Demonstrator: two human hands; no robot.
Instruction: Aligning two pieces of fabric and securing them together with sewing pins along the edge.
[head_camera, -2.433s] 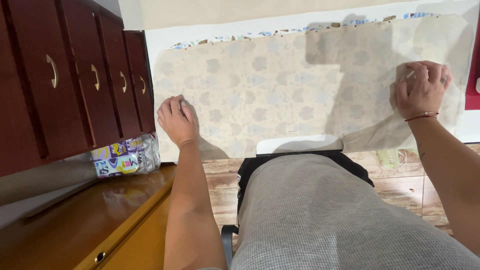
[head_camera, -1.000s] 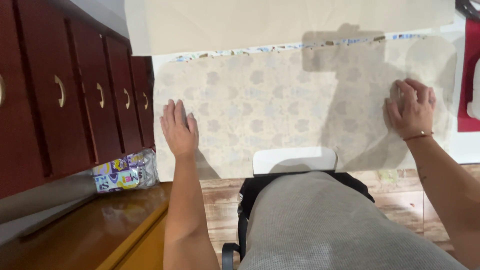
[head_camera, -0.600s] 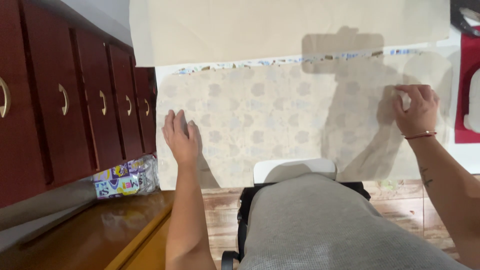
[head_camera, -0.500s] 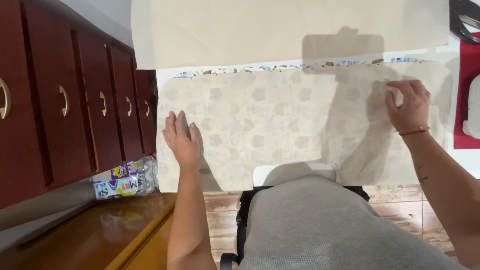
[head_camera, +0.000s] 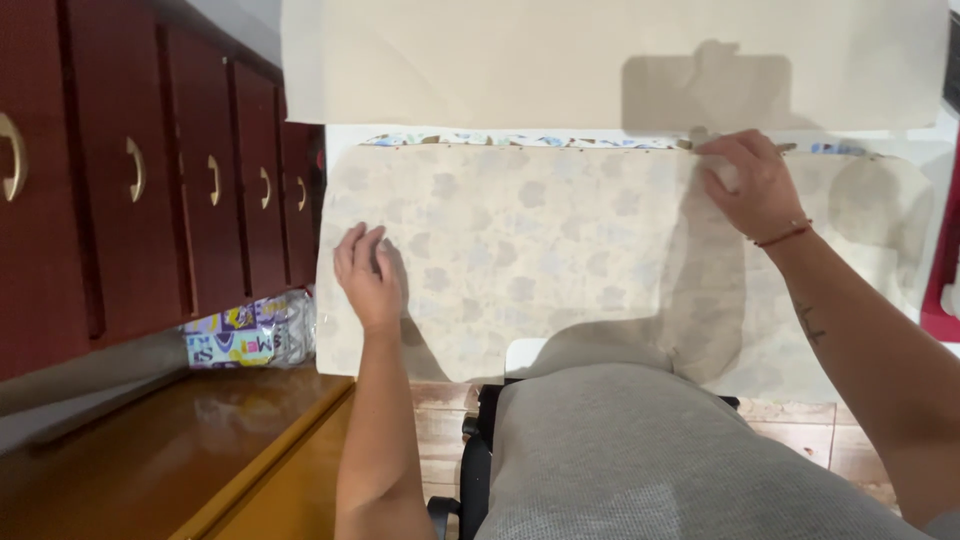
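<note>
A pale beige cloth with a faint flower pattern (head_camera: 540, 250) lies spread flat in front of me, its far edge showing a strip of blue-patterned print. My left hand (head_camera: 366, 275) rests flat on the cloth near its left edge, fingers together and extended. My right hand (head_camera: 750, 185) is at the cloth's far edge on the right, fingers curled and pinching the fabric there. A red band circles my right wrist. A plain cream sheet (head_camera: 600, 60) lies beyond the cloth.
Dark red drawers with brass handles (head_camera: 140, 180) run along the left. A colourful plastic packet (head_camera: 250, 332) lies at their foot. A polished wooden surface (head_camera: 170, 450) sits lower left. My grey-clothed lap (head_camera: 690, 460) fills the bottom. Something red (head_camera: 940, 280) borders the right edge.
My right hand has travelled from the cloth's right side up and inward to its far edge. The left hand stayed pressed on the left part.
</note>
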